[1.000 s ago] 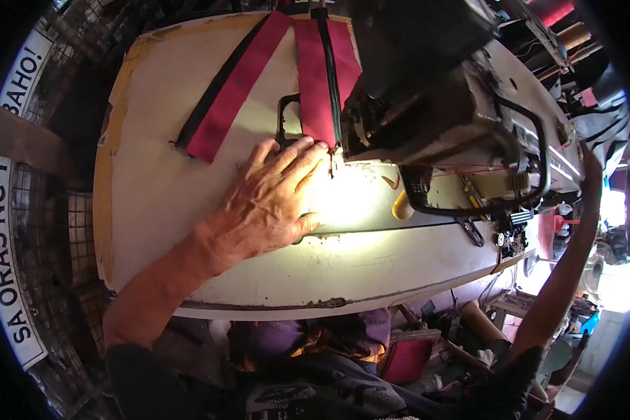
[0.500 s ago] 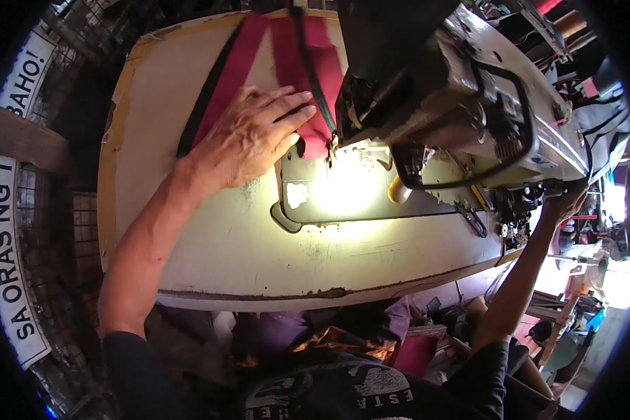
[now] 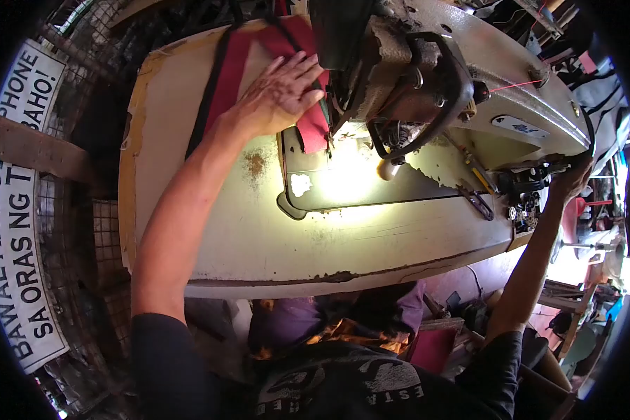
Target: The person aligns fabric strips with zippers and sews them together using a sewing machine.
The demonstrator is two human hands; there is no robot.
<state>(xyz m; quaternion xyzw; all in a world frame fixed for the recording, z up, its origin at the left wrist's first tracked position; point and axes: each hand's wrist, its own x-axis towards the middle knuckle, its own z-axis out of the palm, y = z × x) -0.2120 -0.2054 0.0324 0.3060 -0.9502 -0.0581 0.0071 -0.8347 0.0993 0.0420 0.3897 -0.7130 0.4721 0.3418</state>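
My left hand (image 3: pixel 280 94) lies spread and flat on the red fabric strips with black edging. The right-hand strip (image 3: pixel 313 129) ends under the needle area of the sewing machine (image 3: pixel 399 77); another red strip (image 3: pixel 225 73) slants down to the left, partly behind my forearm. My right hand (image 3: pixel 574 178) reaches to the machine's far right end, by the handwheel side; its fingers are too dark and small to make out. A bright lamp glow covers the plate just below the needle.
Yellow-handled scissors or pliers (image 3: pixel 479 173) and a dark metal tool (image 3: pixel 476 203) lie on the table (image 3: pixel 259 259) right of the needle. A rounded pale knob (image 3: pixel 387 169) is under the machine arm. A lettered sign (image 3: pixel 31 266) hangs at the left.
My left hand has moved up and away along the fabric, and the strips have shifted with it. My right hand has come into view at the machine's right end. The view has turned slightly.
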